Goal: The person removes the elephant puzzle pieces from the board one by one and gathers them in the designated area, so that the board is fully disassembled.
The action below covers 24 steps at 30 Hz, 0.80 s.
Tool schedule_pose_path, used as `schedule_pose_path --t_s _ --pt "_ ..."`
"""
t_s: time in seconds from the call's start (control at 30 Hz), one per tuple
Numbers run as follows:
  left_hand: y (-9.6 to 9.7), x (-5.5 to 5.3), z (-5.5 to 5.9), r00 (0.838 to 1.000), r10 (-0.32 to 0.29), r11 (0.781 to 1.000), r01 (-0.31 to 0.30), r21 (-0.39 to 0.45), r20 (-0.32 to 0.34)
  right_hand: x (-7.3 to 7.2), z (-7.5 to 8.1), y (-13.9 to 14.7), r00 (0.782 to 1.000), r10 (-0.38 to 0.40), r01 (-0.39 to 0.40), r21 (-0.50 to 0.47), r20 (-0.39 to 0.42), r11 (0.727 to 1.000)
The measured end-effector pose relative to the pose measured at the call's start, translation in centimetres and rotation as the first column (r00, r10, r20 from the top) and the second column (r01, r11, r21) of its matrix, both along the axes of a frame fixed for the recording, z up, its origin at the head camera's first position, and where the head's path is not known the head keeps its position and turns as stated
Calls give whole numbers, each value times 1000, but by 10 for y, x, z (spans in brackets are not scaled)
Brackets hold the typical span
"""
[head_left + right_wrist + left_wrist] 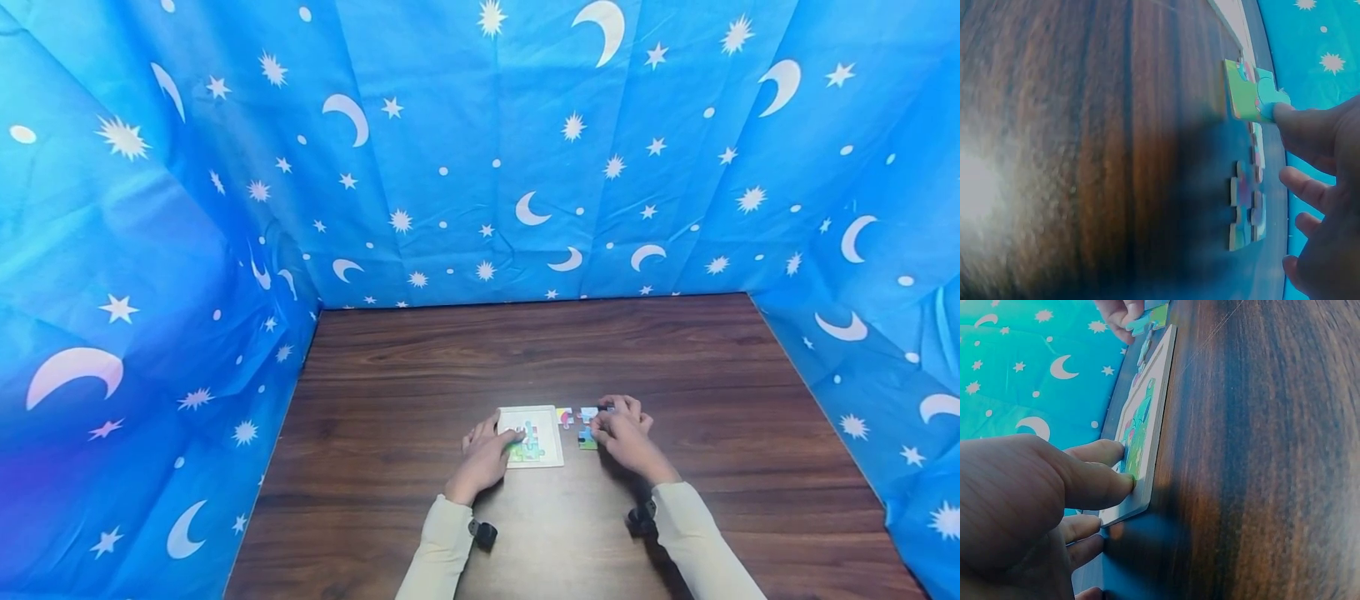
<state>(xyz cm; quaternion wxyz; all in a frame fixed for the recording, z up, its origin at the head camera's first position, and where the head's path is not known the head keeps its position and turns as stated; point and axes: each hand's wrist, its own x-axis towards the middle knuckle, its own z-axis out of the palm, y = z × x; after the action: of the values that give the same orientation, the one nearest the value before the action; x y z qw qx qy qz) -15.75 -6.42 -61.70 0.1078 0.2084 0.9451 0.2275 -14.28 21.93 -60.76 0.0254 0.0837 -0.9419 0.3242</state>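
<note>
A square white puzzle tray point(557, 450) lies flat on the table with joined, mostly green and teal pieces point(529, 451) inside it. My left hand point(484, 454) rests at its left side. In the left wrist view, the thumb point(1113, 485) lies over the pieces and other fingers are by the tray's edge. Right of the tray, my right hand point(628, 437) pinches a green and teal puzzle piece point(1246, 97), tilted up off the table in the right wrist view. Loose puzzle pieces point(1242, 187) lie beneath and beyond that hand, partly hidden by it in the head view.
The dark wood-grain table point(420, 358) carries the tray and pieces. Blue cloth point(450, 108) with white moons and stars hangs behind it and along both sides. A black wrist camera point(486, 534) sits on the left sleeve, another point(640, 521) on the right.
</note>
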Motion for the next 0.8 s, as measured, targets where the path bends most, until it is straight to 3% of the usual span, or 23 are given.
schedule_pose_path --t_s 0.23,0.43,0.8 --pt "-1 1 0 1000 -10 1000 10 11 -12 -3 -5 6 1000 6 -4 89 -22 996" --pt "-1 1 -2 1000 -5 1000 5 9 7 -4 -6 4 1000 19 -18 97 -10 995" --pt "0 -1 -5 1000 -3 1000 3 11 -2 -1 -15 4 998 -31 34 63 -46 997"
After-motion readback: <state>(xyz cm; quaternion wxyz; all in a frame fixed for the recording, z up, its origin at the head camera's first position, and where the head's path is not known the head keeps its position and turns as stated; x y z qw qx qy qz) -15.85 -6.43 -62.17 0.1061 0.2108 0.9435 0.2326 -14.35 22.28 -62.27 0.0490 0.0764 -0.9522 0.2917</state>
